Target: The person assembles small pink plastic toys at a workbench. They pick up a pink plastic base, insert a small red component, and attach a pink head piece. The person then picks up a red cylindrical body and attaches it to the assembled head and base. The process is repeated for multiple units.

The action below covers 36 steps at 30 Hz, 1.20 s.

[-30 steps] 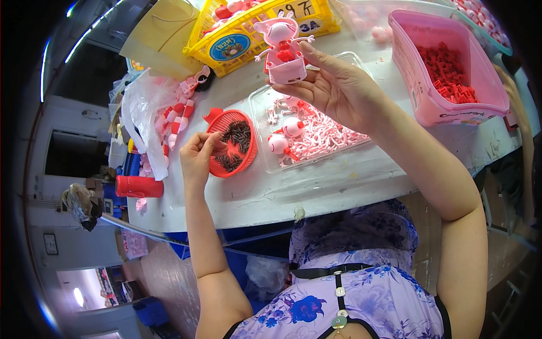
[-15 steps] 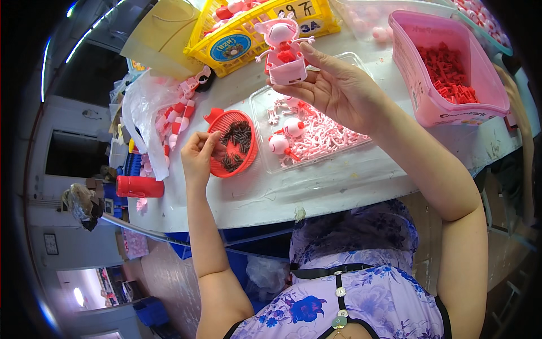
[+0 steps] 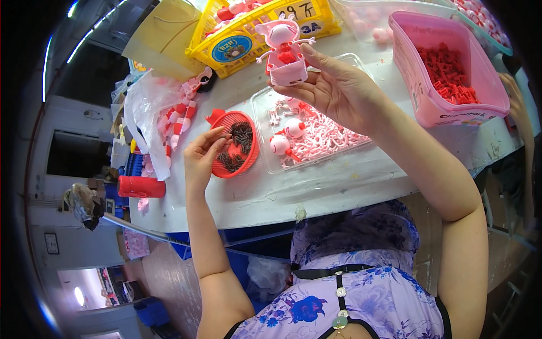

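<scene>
Raised over the table, a pink toy figure point(image 3: 287, 69) with thin arms and a red piece inside its open body is gripped between the thumb and fingers of my right hand point(image 3: 353, 93). My left hand point(image 3: 201, 158) is at the left rim of a round red basket point(image 3: 252, 159). Its thumb and forefinger are pinched together; whatever sits between them is too small to make out. Small dark pieces, perhaps screws, lie in the basket. Below my right hand, a clear tray point(image 3: 267, 151) holds many pink limb pieces point(image 3: 333, 142) and several round pink heads point(image 3: 294, 128).
A pink tub point(image 3: 415, 90) of red parts stands at right. Behind is a yellow crate point(image 3: 265, 35) of toy pieces. Left of the basket lie a plastic bag point(image 3: 141, 107), pink and red parts point(image 3: 179, 118) and a red cylinder point(image 3: 141, 187). Another person's arm point(image 3: 516, 101) shows far right.
My left hand has turned, and its pinched fingers have shifted slightly right and up over the basket. My right hand and the toy figure stay nearly where they were.
</scene>
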### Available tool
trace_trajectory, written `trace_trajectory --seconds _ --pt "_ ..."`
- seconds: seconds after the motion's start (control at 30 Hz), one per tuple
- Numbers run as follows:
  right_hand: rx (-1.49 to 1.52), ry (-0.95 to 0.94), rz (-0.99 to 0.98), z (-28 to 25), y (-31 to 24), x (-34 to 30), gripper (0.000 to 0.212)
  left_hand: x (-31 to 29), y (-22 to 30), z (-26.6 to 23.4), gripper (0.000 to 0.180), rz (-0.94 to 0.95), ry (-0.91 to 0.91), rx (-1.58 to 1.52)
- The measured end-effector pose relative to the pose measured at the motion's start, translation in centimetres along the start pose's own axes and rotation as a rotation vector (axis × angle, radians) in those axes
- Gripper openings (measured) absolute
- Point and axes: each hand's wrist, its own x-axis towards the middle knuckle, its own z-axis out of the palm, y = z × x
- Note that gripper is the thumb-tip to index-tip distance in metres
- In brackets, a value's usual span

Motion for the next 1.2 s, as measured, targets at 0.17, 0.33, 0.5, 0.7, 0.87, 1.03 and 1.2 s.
trace_trajectory --seconds 0.17,0.33,0.5,0.7,0.87,1.03,1.2 --pt "-0.002 -0.008 -0.004 -0.1 0.1 0.1 0.053 0.1 -0.1 -0.2 0.016 -0.004 -0.015 0.025" --pt "-0.014 0.006 0.008 -0.2 0.2 0.1 0.052 -0.1 0.1 0.0 0.013 0.005 0.011 -0.022" --pt "-0.038 0.014 0.054 -0.1 0.6 -0.1 0.05 0.3 2.2 1.6 0.011 0.141 0.068 -0.068" --pt "0.014 0.059 0.09 -0.2 0.9 -0.1 0.044 3.6 7.0 5.3 0.01 0.332 0.079 -0.1" --pt "0.068 0.104 0.094 -0.2 0.8 0.4 0.035 7.3 9.7 7.1 0.015 0.389 0.019 -0.156" --pt "0.027 0.151 0.041 -0.2 0.2 0.3 0.024 9.1 10.9 7.9 0.025 0.454 0.066 -0.095" --pt "0.007 0.314 0.198 -1.0 0.9 0.0 0.024 9.8 9.2 6.3 0.024 0.48 0.081 -0.097"
